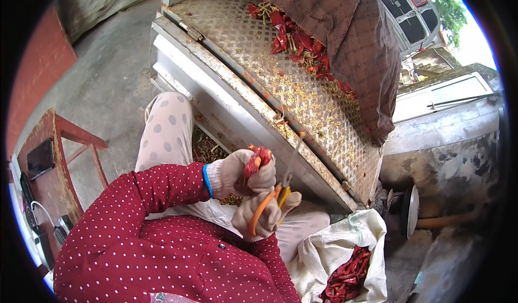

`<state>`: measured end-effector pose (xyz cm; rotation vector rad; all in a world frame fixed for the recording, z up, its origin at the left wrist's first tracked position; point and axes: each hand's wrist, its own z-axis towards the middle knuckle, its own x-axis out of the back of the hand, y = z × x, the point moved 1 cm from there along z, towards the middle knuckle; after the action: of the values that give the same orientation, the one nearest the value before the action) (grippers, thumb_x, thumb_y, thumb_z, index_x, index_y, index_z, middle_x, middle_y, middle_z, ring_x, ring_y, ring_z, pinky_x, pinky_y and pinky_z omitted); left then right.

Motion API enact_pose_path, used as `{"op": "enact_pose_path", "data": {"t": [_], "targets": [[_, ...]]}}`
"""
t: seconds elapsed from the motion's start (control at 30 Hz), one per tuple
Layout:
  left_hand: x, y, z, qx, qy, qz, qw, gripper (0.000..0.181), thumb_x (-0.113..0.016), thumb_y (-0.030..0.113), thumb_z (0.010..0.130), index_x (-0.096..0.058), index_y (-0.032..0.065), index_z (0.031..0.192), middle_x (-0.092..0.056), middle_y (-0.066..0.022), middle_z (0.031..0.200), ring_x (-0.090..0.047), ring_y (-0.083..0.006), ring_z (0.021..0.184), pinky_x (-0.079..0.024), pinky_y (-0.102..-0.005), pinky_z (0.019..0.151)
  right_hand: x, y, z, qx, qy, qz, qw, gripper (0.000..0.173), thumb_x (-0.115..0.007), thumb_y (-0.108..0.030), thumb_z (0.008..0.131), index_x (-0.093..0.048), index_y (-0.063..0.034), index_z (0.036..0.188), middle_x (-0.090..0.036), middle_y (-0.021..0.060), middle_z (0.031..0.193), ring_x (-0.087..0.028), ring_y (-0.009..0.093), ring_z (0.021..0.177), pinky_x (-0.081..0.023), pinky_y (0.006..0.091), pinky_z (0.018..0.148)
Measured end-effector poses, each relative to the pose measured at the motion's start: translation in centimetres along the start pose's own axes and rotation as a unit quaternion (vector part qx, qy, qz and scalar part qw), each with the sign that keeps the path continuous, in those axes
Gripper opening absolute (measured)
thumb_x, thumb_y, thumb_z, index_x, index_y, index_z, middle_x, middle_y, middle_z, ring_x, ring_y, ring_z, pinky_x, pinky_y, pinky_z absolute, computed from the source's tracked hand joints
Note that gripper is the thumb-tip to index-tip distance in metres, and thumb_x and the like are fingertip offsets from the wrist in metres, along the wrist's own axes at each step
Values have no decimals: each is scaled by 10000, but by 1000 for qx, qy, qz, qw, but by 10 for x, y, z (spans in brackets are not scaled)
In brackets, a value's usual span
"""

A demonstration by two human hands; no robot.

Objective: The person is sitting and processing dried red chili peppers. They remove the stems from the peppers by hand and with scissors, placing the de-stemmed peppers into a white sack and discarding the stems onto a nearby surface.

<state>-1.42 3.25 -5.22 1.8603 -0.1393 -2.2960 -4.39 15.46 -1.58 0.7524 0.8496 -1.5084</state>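
My left hand point(231, 174), in a pale knit work glove with a blue cuff edge, grips a bunch of dried red chili peppers point(256, 162). Just below it, my right hand point(259, 216), gloved too, is closed around scissors point(262, 211) with orange and yellow handles. The scissors' blades point up past the chilies towards the metal truck bed and look blurred. Both hands are close together above my lap. Below, between my legs, chili stems and scraps point(207, 147) lie in a dark heap.
Ahead is a rusty tread-plate truck bed point(259, 56) strewn with seeds. More dried chilies point(301, 46) poke out under a brown checked cloth point(323, 16). A white woven sack point(323, 246) of chilies stands at right. At left is a wooden bench point(52, 161) bearing a phone point(40, 159).
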Motion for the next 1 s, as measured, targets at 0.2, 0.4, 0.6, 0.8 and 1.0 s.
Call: {"op": "enact_pose_path", "data": {"t": [0.2,0.4,0.6,0.8,1.0], "targets": [[-44,31,-9,-34,93,-4,995,169,-638,129,814,-542,42,705,-501,-47,629,-415,-170,551,-334,-314,531,-54,-32,-5,-193,378,-581,695,1017,-358,-942,803,-650,13,999,-504,-37,609,-408,68,476,-286,242,454],[-14,33,1,-42,-108,50,992,222,-589,182,833,-544,45,664,-458,-46,570,-367,-162,503,-305,-320,544,-85,-53,3,-404,380,-775,304,641,-764,-505,775,-629,19,1119,-670,76,767,-644,190,699,-502,319,669],[-17,39,2,-14,-90,35,995,218,-610,236,837,-610,38,744,-509,-58,575,-410,-156,501,-331,-313,553,-115,-94,-23,-369,486,-736,292,464,-706,-279,809,-646,8,1169,-712,124,924,-682,211,837,-529,319,773],[-11,29,7,12,-82,42,996,214,-670,231,811,-635,21,786,-539,-69,592,-427,-154,507,-335,-315,531,-123,-203,0,-267,515,-813,-43,541,-623,-451,840,-677,-33,1179,-702,190,1082,-669,302,1031,-518,402,895],[-8,29,7,12,-97,86,992,246,-664,248,816,-619,11,862,-518,-58,588,-411,-156,488,-335,-316,514,-84,-271,32,-315,526,-773,-166,623,-580,-567,850,-703,-61,1192,-697,226,1191,-664,361,1154,-515,457,972]]}}
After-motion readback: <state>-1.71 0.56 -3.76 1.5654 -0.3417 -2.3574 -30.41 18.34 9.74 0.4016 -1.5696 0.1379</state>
